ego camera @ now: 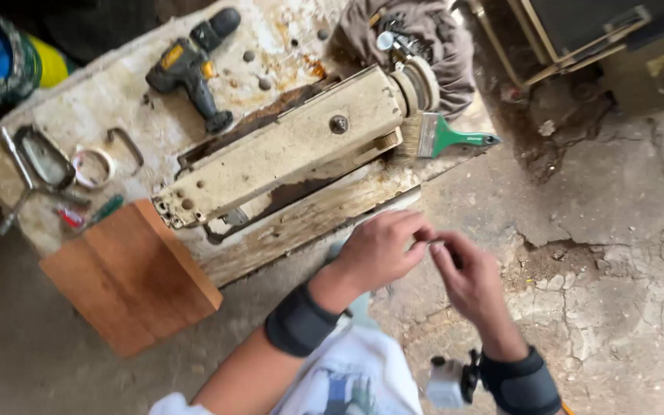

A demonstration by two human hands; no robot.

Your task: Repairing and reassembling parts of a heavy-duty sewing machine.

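Both hands meet just off the near edge of the worn, rust-stained white table (117, 100). The left hand (382, 250) and right hand (466, 277) pinch a tiny object between fingertips, too small to identify. Just beyond lies the cream metal sewing-machine body (286, 150), a green-handled paintbrush (443, 137) beside it.

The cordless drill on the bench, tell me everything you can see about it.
The cordless drill lies on its side near the far edge of the worn, rust-stained workbench top. Its body is dark grey to black with yellow patches, and looks like plastic. The battery end points to the upper right, and the grip runs down to a dark round end at the lower right. Whether a bit is fitted cannot be told. Nothing touches it but the bench; both hands are well away from it.
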